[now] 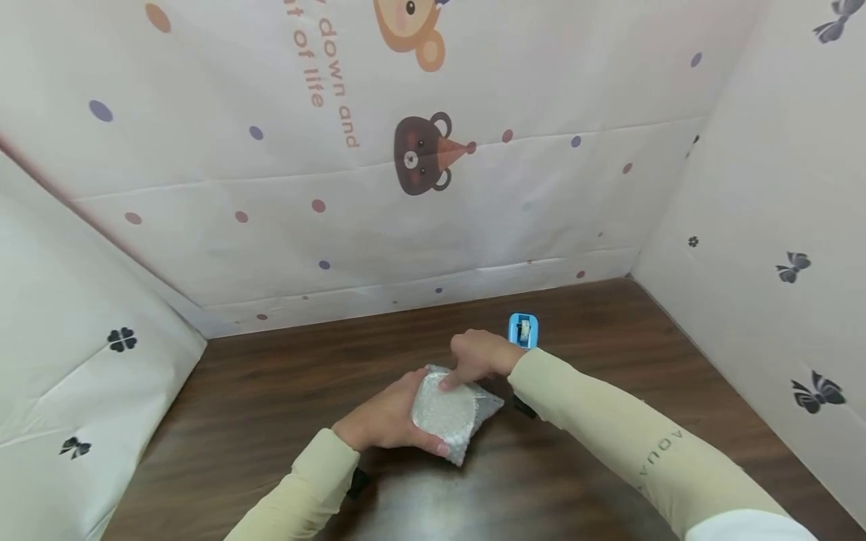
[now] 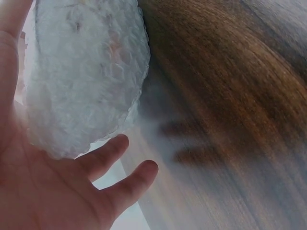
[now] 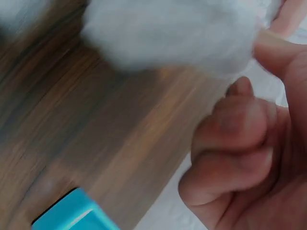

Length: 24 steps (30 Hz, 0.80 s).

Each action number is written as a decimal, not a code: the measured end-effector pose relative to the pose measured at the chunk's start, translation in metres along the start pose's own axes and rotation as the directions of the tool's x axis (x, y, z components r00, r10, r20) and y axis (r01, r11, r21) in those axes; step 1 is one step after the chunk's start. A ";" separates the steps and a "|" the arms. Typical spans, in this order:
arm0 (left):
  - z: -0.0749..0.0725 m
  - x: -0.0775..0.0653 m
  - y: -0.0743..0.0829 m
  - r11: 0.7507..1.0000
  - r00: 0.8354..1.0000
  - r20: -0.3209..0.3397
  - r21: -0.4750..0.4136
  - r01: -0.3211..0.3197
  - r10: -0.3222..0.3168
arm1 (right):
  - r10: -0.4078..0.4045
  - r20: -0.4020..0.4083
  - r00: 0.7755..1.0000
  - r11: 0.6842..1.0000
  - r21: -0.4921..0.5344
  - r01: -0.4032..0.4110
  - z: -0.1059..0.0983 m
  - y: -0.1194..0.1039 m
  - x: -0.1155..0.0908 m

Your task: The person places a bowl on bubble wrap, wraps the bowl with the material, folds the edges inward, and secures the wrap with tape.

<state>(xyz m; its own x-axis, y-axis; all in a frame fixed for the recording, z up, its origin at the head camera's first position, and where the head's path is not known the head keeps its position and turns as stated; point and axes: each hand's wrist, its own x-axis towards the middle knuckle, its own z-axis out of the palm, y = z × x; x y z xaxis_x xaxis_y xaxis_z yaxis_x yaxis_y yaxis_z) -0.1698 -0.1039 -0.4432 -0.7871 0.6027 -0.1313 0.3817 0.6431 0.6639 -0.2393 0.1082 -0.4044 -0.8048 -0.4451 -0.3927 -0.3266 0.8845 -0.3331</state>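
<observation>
A round, flat object in bubble wrap (image 1: 444,409) is held above the table by my left hand (image 1: 387,413). The left thumb lies along the near edge, and the other fingers go behind the package. In the left wrist view, two fingers (image 2: 129,184) stick out beyond the bubble wrap. My right hand (image 1: 483,355) reaches over from the far right side, with one digit pressing on the top face of the wrap. Seen from the right wrist, its other fingers (image 3: 230,172) are curled into the palm around nothing. What lies inside the wrap cannot be made out.
A blue tape dispenser (image 1: 524,330) stands on the dark wooden table (image 1: 284,376), just beyond the right wrist. Printed white sheets form a back wall (image 1: 379,248) and side walls (image 1: 744,315) around the tabletop.
</observation>
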 end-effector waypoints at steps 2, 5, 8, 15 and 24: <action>-0.001 -0.002 -0.002 1.000 1.000 -0.011 0.002 -0.006 0.006 | -0.028 0.007 1.000 0.999 0.043 0.028 -0.001 0.003 0.004; -0.001 -0.003 -0.003 1.000 1.000 -0.010 -0.008 -0.021 0.021 | -0.049 0.028 0.998 0.992 0.116 0.045 -0.004 0.010 0.007; -0.001 -0.003 -0.002 1.000 1.000 -0.009 -0.003 -0.026 0.026 | -0.056 0.031 0.998 0.987 0.152 0.051 -0.006 0.016 0.007; -0.003 0.000 -0.001 0.999 0.999 -0.028 0.004 -0.032 0.032 | -0.068 0.012 0.998 0.985 0.160 0.065 -0.002 0.021 0.008; -0.001 -0.004 0.001 0.997 0.998 -0.017 0.031 0.067 -0.066 | -0.111 -0.002 0.994 0.942 0.319 0.106 0.000 0.030 -0.001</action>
<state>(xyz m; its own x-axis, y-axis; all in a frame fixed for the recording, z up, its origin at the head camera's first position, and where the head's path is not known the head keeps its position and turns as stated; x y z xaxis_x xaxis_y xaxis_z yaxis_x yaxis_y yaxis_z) -0.1667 -0.1066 -0.4413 -0.8189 0.5505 -0.1626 0.3432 0.6966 0.6301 -0.2486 0.1351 -0.4141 -0.7647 -0.5401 -0.3515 -0.2346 0.7414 -0.6287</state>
